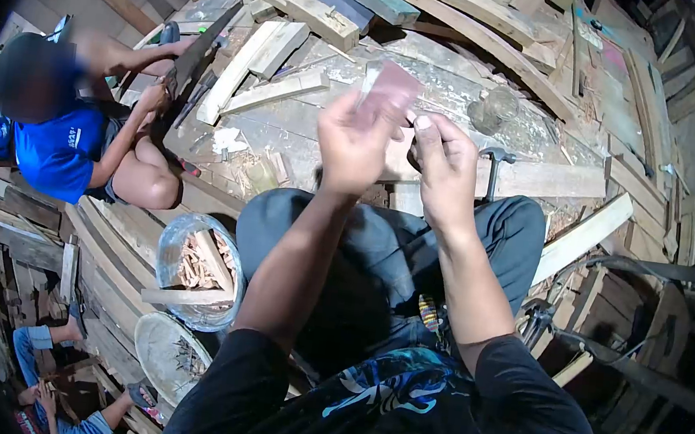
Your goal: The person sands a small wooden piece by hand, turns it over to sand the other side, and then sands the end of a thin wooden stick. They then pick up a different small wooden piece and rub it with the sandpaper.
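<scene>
My left hand [356,145] is raised in front of me, its fingers closed on a reddish-brown sheet [392,89] that looks blurred and folded. Close to its right, my right hand [443,164] has its thumb and fingers pinched together on something small and dark that I cannot make out. Both hands are above the wooden work surface, over my bent legs. Just right of my right hand lies a hammer [496,159] with a dark head, beside a flat board [550,180].
A person in a blue shirt [59,150] sits at the left holding a saw [198,59]. A bucket of wood pieces [167,239] and a pale basin [146,348] stand by my left leg. Another person's legs show lower left. Curved planks [488,40] lie at the back.
</scene>
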`<action>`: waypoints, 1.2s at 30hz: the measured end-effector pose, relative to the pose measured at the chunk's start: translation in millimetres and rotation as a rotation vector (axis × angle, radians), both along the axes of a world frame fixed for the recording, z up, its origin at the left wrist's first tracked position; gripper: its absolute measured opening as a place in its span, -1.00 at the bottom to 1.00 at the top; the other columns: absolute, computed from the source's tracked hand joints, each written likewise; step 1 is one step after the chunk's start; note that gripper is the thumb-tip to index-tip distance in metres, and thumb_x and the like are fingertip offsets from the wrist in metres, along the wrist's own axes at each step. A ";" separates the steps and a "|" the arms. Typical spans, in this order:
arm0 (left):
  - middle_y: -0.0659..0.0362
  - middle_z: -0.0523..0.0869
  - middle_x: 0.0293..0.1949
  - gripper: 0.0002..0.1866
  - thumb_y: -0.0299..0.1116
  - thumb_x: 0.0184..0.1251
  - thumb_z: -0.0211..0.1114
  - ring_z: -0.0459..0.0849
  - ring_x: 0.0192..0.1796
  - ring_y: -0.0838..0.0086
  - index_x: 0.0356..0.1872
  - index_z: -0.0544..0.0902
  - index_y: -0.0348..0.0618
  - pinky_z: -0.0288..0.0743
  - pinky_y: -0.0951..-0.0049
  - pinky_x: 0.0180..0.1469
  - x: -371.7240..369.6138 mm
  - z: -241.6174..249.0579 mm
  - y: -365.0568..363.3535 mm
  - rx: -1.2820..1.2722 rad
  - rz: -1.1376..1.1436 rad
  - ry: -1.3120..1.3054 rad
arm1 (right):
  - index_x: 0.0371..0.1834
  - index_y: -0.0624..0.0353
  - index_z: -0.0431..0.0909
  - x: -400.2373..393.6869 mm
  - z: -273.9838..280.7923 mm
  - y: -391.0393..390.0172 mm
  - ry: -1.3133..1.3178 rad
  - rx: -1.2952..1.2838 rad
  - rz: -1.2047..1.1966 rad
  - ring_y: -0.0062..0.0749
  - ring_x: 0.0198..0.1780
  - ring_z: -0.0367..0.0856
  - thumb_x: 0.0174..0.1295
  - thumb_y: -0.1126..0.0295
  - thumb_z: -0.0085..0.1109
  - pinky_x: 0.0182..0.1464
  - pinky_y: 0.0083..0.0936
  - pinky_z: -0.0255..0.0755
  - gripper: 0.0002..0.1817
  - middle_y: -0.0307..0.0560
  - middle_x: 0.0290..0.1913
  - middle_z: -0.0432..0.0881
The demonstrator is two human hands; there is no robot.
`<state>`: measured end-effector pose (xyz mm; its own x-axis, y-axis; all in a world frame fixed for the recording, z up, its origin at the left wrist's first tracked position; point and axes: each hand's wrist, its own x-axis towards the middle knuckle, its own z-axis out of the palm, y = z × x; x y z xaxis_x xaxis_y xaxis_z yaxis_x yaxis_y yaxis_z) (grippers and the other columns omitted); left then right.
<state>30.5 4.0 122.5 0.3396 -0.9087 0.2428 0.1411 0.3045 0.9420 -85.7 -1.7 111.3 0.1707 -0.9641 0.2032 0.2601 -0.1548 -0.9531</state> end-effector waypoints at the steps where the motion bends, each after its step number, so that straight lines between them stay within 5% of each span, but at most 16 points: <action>1: 0.25 0.71 -0.33 -0.77 -0.42 0.33 0.39 0.59 -0.39 0.69 -0.08 0.66 -0.32 0.51 0.63 -0.37 0.0 0.7 0.1 0.005 0.021 0.010 | -0.16 0.30 0.61 2.0 -3.2 0.0 -0.031 -0.008 0.005 -0.81 -0.52 0.21 0.47 0.33 0.06 -0.49 -0.71 0.10 -0.76 -0.46 -0.57 0.36; 6: 0.24 0.71 -0.35 -0.79 -0.41 0.35 0.36 0.58 -0.41 0.70 -0.10 0.67 -0.32 0.46 0.65 -0.41 -0.1 2.0 0.9 -0.071 -0.030 0.003 | -0.19 0.29 0.60 0.4 2.3 0.7 -0.019 0.034 -0.003 -0.80 -0.53 0.21 0.48 0.32 0.04 -0.49 -0.71 0.11 -0.75 -0.45 -0.57 0.35; 11: 0.27 0.65 -0.45 -0.81 -0.32 0.41 0.31 0.55 -0.54 0.68 -0.15 0.63 -0.24 0.36 0.68 -0.55 35.3 -10.7 -19.6 -0.088 0.266 0.193 | -0.19 0.32 0.60 -3.9 0.6 0.3 -0.104 0.048 0.055 -0.79 -0.54 0.16 0.50 0.25 0.00 -0.49 -0.71 0.05 -0.68 -0.47 -0.59 0.28; 18: 0.26 0.65 -0.47 -0.75 -0.21 0.36 0.38 0.54 -0.54 0.70 -0.26 0.65 -0.21 0.33 0.66 -0.55 13.8 -0.1 -4.7 -0.045 -0.094 0.111 | -0.26 0.25 0.58 -5.3 5.5 2.0 -0.002 -0.035 0.022 -0.80 -0.49 0.18 0.52 0.27 -0.04 -0.46 -0.70 0.09 -0.70 -0.44 -0.56 0.32; 26: 0.28 0.67 -0.46 -0.78 -0.28 0.39 0.35 0.55 -0.50 0.72 -0.19 0.66 -0.25 0.36 0.69 -0.48 2.9 -1.5 -0.5 -0.052 -0.129 0.120 | -0.26 0.29 0.52 -3.4 2.3 3.2 0.167 -0.142 -0.023 -0.67 -0.43 0.30 0.54 0.25 -0.08 -0.36 -0.61 0.25 -0.67 -0.29 -0.52 0.41; 31: 0.28 0.67 -0.49 -0.81 -0.32 0.37 0.36 0.55 -0.50 0.71 -0.21 0.66 -0.26 0.38 0.68 -0.47 7.4 2.6 2.4 -0.025 -0.090 0.072 | -0.16 0.36 0.49 -6.3 5.7 0.9 0.350 -0.384 -0.079 -0.28 -0.34 0.62 0.45 0.41 -0.01 -0.23 -0.41 0.44 -0.81 0.10 -0.41 0.59; 36: 0.26 0.68 -0.45 -0.80 -0.34 0.35 0.38 0.56 -0.47 0.71 -0.18 0.67 -0.28 0.41 0.65 -0.46 -2.6 -3.4 2.7 -0.048 -0.048 0.047 | -0.16 0.35 0.50 -3.2 6.7 1.8 0.331 -0.423 -0.133 -0.16 -0.34 0.65 0.44 0.43 0.01 -0.23 -0.40 0.46 -0.83 0.12 -0.38 0.62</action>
